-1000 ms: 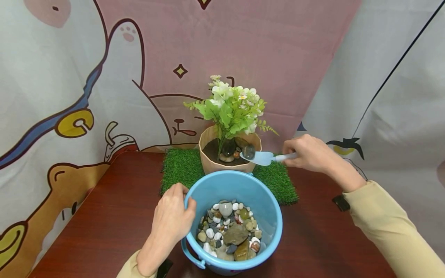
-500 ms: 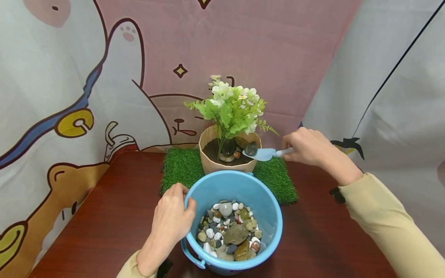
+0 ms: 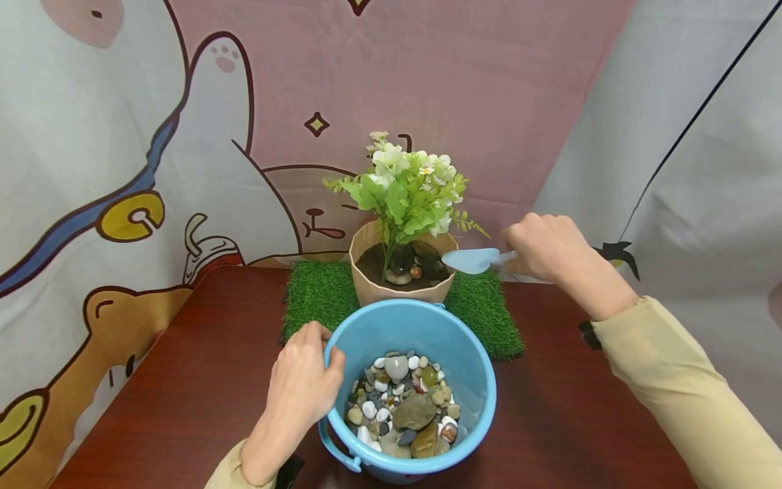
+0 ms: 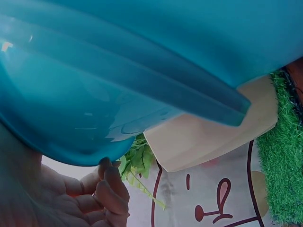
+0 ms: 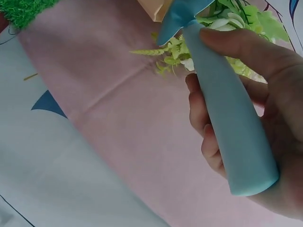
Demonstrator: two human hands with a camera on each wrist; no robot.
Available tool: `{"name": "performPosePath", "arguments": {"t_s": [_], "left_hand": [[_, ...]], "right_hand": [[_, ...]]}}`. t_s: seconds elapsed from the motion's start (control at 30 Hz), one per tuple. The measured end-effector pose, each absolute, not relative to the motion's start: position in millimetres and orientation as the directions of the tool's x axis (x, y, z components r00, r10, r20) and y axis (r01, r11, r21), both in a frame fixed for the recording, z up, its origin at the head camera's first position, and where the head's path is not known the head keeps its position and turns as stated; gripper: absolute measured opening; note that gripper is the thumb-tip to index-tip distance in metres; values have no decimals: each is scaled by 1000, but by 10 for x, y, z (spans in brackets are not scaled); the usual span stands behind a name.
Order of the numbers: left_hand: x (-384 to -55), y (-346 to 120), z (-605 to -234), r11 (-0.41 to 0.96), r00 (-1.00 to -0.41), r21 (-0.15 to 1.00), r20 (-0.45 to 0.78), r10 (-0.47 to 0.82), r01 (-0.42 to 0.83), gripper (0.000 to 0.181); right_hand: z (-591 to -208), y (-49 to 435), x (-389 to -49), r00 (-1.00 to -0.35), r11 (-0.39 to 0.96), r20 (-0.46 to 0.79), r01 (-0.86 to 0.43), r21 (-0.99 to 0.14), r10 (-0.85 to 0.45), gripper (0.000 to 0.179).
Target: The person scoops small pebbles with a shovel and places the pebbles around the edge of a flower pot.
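Note:
My right hand (image 3: 546, 248) grips the handle of a light blue hand trowel (image 3: 470, 261). In the right wrist view the fingers and thumb wrap the handle (image 5: 229, 109). No stone shows on the trowel's blade, whose tip overlaps the right rim of a beige faceted flowerpot (image 3: 397, 294). Dark soil and several stones (image 3: 402, 259) lie in the pot, around the stem of a white-flowered plant (image 3: 397, 183). My left hand (image 3: 303, 373) holds the left rim of a blue bucket (image 3: 489, 407), thumb over the edge. Mixed pebbles (image 3: 415, 411) cover the bucket's bottom.
The pot stands on a green artificial grass mat (image 3: 318, 299), with the bucket close in front of it on a reddish-brown table (image 3: 201, 380). A printed cloth (image 3: 458, 81) hangs right behind the pot. The bucket's handle (image 3: 339, 451) hangs at its left front.
A dark stone has left the trowel and is in the pot's right side. The trowel and my right hand have moved slightly right and up. My left hand stays put.

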State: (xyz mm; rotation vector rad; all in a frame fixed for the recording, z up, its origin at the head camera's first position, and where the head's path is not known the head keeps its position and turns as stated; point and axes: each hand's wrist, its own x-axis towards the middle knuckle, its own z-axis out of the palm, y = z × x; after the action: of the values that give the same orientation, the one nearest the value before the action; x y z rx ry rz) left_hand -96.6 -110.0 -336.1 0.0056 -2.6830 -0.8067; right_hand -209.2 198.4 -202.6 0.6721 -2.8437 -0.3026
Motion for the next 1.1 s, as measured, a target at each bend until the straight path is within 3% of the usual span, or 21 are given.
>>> {"name": "performPosePath", "arguments": {"t_s": [0.4,0.77,1.1], "left_hand": [[-965,-1098,-3349,838,-942,538,319,-101,92,17],[-965,-1093,-3352,836,-947,541,305,-102,84,18],[-967,-1094,-3351,838,-947,539,305,-101,84,17]], "right_hand": [[-2066,2040,-1997,-859,877,204,-426,220,-469,25],[-2068,1977,-1793,-787,825,250,-522,217,-564,15],[-2116,1808,-1592,-720,739,170,-642,206,-673,20]]}}
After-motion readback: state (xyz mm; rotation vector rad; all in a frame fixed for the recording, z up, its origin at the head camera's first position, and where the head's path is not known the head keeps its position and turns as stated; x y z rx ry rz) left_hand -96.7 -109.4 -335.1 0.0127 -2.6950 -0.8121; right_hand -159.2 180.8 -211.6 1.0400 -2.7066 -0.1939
